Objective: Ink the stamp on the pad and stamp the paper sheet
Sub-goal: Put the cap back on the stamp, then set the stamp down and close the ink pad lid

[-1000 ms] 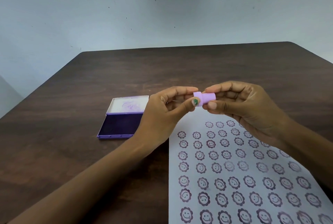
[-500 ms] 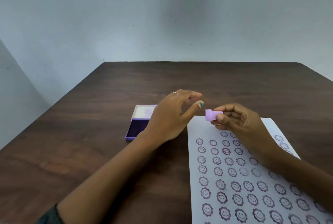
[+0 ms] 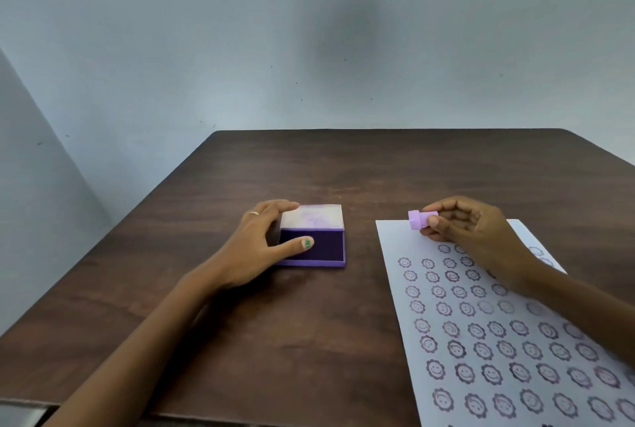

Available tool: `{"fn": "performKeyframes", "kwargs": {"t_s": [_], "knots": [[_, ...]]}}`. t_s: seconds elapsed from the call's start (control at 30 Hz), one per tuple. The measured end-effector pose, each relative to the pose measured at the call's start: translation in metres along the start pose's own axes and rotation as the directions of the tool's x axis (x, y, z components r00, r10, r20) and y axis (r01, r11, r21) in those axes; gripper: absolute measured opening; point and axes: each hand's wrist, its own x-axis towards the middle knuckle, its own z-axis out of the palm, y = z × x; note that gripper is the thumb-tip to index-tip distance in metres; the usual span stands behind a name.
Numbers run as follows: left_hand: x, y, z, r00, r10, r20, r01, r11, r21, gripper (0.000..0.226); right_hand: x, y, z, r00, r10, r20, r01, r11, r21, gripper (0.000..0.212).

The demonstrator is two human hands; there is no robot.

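A small lilac stamp (image 3: 418, 219) is pinched in my right hand (image 3: 470, 227), lying sideways above the top left corner of the white paper sheet (image 3: 391, 241). The sheet is covered with several rows of purple smiley stamps. The purple ink pad (image 3: 321, 248) lies open on the table's middle, its pale lid (image 3: 314, 217) tilted up behind the dark pad. My left hand (image 3: 257, 248) is spread at the pad's left side, fingers on the lid's left edge and thumb over the pad's front left part.
The dark wooden table (image 3: 343, 172) ends at a plain grey wall behind. Its front edge shows at the bottom left. The sheet runs off the frame at the bottom right.
My left hand has left the stamp and moved left onto the ink pad. My right hand keeps the stamp and has drifted right over the sheet's corner. The view has tilted upward.
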Motion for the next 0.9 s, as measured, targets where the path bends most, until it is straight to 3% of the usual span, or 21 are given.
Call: {"fn": "performKeyframes", "kwargs": {"t_s": [0.17, 0.37, 0.57, 0.73, 0.9], "knots": [[-0.007, -0.009, -0.006, 0.999, -0.037, -0.010, 0.036, 0.997, -0.068, 0.085, 0.007, -0.011, 0.000, 1.000, 0.004, 0.022, -0.002, 0.997, -0.082, 0.018], [-0.008, -0.009, -0.003, 0.999, 0.002, 0.032, -0.003, 1.000, 0.023, 0.085, 0.022, -0.040, 0.022, 0.986, -0.102, 0.132, 0.130, 0.966, -0.224, 0.021], [-0.008, -0.008, -0.002, 1.000, 0.014, 0.024, -0.015, 0.998, 0.055, 0.083, 0.028, -0.044, 0.059, 0.945, -0.209, 0.250, 0.311, 0.809, -0.498, 0.020], [-0.008, -0.010, -0.002, 0.999, 0.024, 0.025, -0.026, 0.997, 0.070, 0.080, 0.023, -0.040, 0.073, 0.937, -0.196, 0.290, 0.332, 0.761, -0.558, 0.024], [-0.007, -0.011, -0.001, 0.999, 0.031, 0.026, -0.033, 0.996, 0.088, 0.079, 0.022, -0.039, 0.070, 0.948, -0.154, 0.279, 0.294, 0.757, -0.583, 0.045]]}}
